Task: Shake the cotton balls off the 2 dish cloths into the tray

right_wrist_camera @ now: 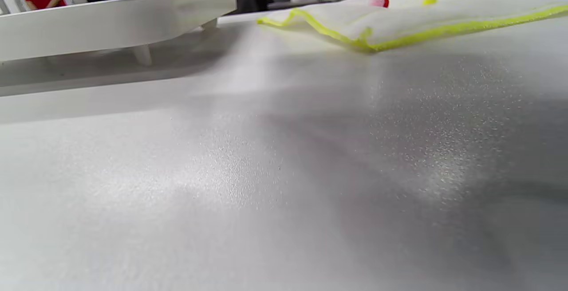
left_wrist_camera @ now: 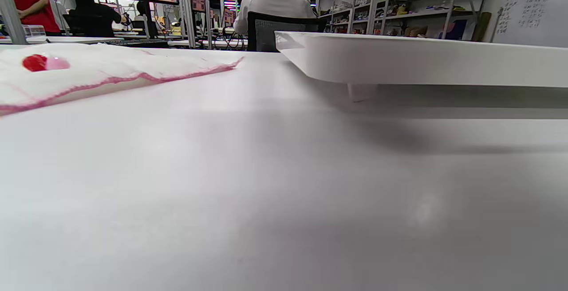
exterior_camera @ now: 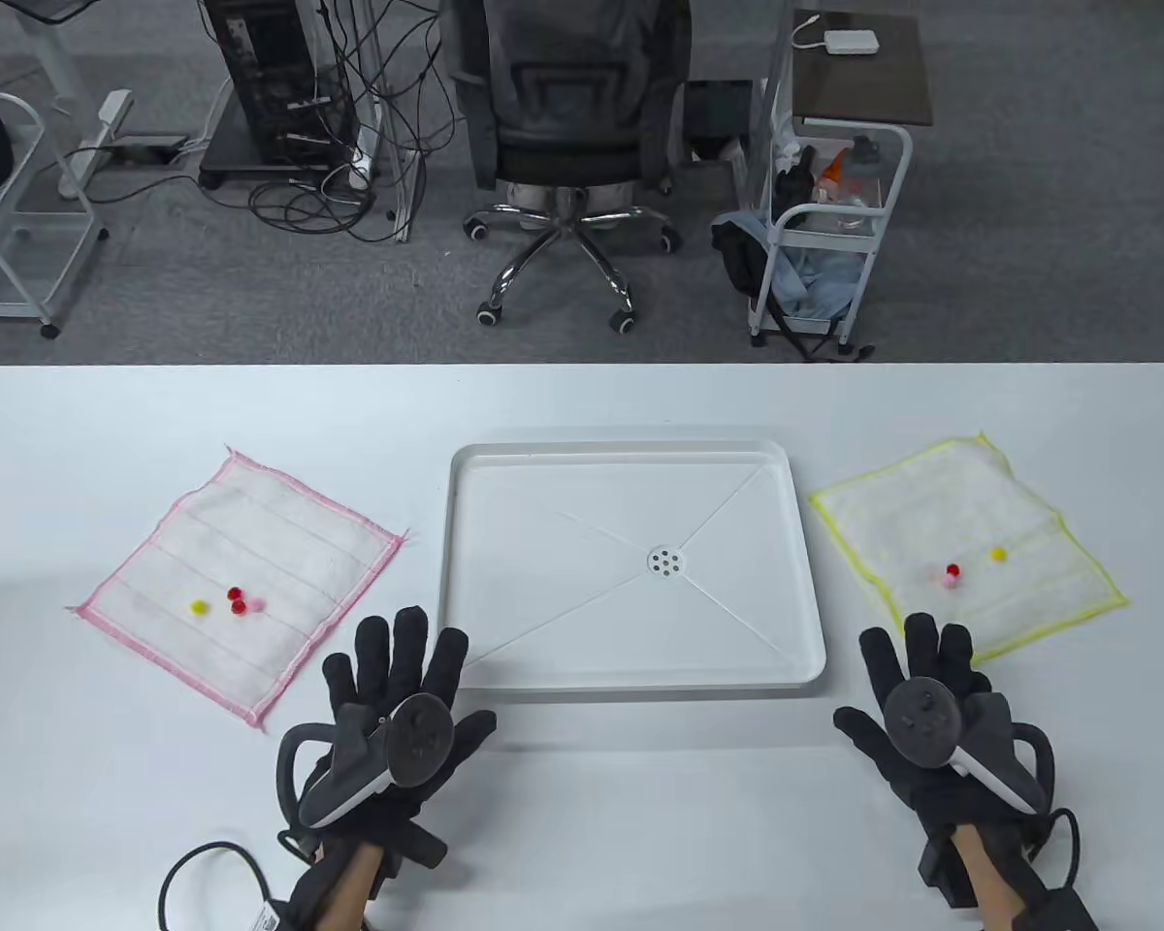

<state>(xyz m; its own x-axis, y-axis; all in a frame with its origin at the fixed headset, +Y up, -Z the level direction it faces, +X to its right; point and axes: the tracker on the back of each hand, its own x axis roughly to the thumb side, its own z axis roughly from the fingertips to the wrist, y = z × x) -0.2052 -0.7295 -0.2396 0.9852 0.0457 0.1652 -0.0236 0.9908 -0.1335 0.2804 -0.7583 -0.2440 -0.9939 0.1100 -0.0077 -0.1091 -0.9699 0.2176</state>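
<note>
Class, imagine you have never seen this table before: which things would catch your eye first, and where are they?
The large white tray sits mid-table. Either side lies a dish cloth carrying small bright cotton balls: the pink-edged cloth on the left, the yellow-edged cloth on the right. Nearest the viewer, the left hand and right hand rest flat, fingers spread.

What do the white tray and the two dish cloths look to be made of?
White tray: probably moulded plastic with a smooth, slightly glossy finish, rounded rim and drain holes. Pink-edged dish cloth and yellow-edged dish cloth: soft woven fabric, possibly cotton; fuzzy, stitched hems.
</note>
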